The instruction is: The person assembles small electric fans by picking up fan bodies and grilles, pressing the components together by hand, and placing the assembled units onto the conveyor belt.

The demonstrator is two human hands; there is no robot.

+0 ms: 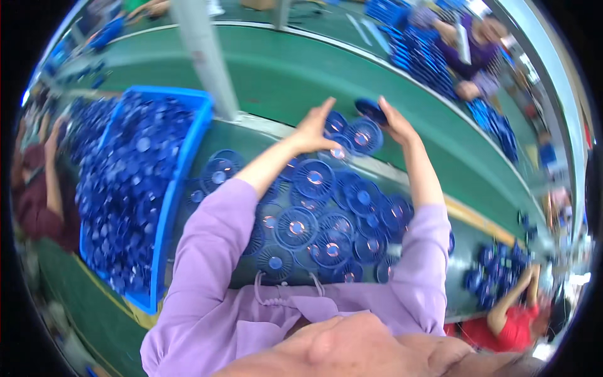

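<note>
Left side: a co-worker in maroon (41, 201) is beside a bright blue bin (200, 116) heaped with small blue plastic pieces (135, 182).
Surface: dull green-grey surface (220, 135), with overlapping blue ribbed discs (314, 179) between the bin and the wearer's right forearm.
Beyond its edge: a pale post (204, 56) rises before a long green belt (282, 69).
Right side: a co-worker in purple (477, 53) sits at the far side by blue stacked parts (418, 63); nearer, a co-worker in red (518, 323) reaches toward a blue cluster (493, 273).
Left hand: the left hand (319, 129) has thumb and fingers spread apart, just left of a few ribbed discs at the belt's near edge.
Right hand: the right hand (391, 119) is clamped on the rim of a tilted disc (369, 111), which lies to its left, above those discs; some fingers are hidden.
</note>
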